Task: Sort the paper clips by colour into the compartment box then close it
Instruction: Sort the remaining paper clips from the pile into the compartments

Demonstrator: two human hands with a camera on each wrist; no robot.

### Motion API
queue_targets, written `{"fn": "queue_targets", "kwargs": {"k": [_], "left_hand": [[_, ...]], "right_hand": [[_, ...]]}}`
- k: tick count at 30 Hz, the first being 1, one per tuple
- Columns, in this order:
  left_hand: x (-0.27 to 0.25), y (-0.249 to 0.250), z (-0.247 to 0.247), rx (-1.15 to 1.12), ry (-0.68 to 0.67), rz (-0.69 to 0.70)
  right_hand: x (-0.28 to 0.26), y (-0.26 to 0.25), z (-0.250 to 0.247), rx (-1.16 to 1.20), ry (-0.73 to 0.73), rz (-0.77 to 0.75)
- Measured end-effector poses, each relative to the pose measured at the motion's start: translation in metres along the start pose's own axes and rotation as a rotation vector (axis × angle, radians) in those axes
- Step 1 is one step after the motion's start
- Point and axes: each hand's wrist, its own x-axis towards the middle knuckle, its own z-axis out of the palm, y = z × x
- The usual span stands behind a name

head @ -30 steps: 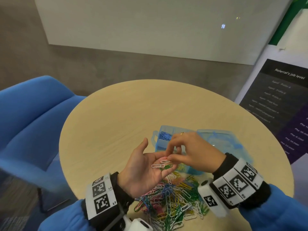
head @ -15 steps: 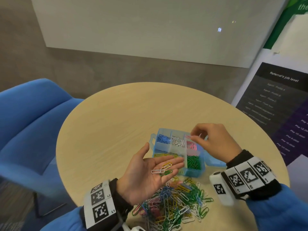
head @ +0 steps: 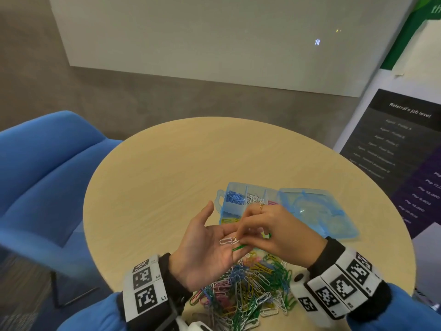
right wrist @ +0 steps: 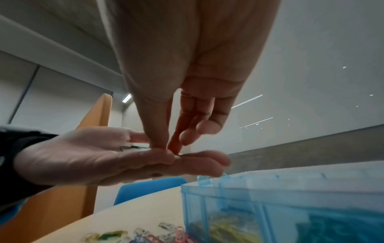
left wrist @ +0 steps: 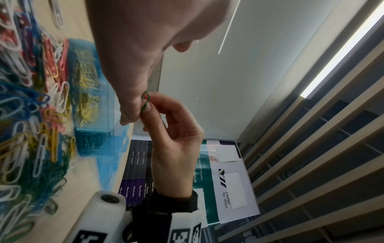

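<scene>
clips (head: 228, 240) lie on left palm (head: 205, 254) under right fingers (head: 248, 231).

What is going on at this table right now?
A person is sorting paper clips by colour. The left hand lies palm up with a white clip and a green clip on it; the right hand picks at them. The compartment box stands open, and a mixed pile waits on the table.
</scene>
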Motion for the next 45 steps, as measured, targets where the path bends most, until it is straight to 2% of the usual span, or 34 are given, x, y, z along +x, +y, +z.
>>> {"fn": "queue_targets", "kwargs": {"k": [4,9,14,17,21,23,27,31,34,38,43,45], "left_hand": [[0.000,-0.002,0.000,-0.004,0.041,0.003],[0.000,-0.005,0.003,-0.049,0.055,0.017],[-0.001,-0.005,0.009,-0.148,0.031,0.022],[-0.002,-0.006,0.009,-0.194,-0.011,0.030],[-0.002,-0.007,0.006,-0.186,0.010,0.042],[-0.002,-0.006,0.006,-0.135,0.052,0.044],[-0.001,-0.002,0.007,-0.049,0.110,0.049],[-0.003,0.000,0.010,-0.055,0.105,0.061],[-0.003,0.003,0.008,-0.049,0.098,0.078],[-0.001,0.004,0.008,-0.099,0.060,0.068],[0.001,-0.001,0.015,-0.061,0.093,0.066],[0.001,0.000,0.015,-0.036,0.150,0.087]], "right_hand": [[0.001,-0.001,0.002,-0.028,-0.052,0.025],[0.005,-0.008,-0.002,-0.007,-0.007,-0.006],[0.015,-0.015,0.004,-0.007,-0.017,-0.071],[0.017,-0.014,0.006,-0.015,-0.021,-0.044],[0.021,-0.018,0.004,0.000,-0.054,-0.025],[0.024,-0.014,-0.002,0.030,0.002,0.021],[0.033,0.017,-0.027,-0.047,0.240,0.258],[0.031,0.035,-0.031,-0.197,0.125,0.383],[0.024,0.017,-0.027,-0.066,0.134,0.244],[0.020,-0.001,-0.011,0.020,-0.003,0.086],[0.016,0.003,-0.009,-0.042,-0.034,0.116],[0.014,0.008,-0.013,-0.055,0.023,0.169]]}}
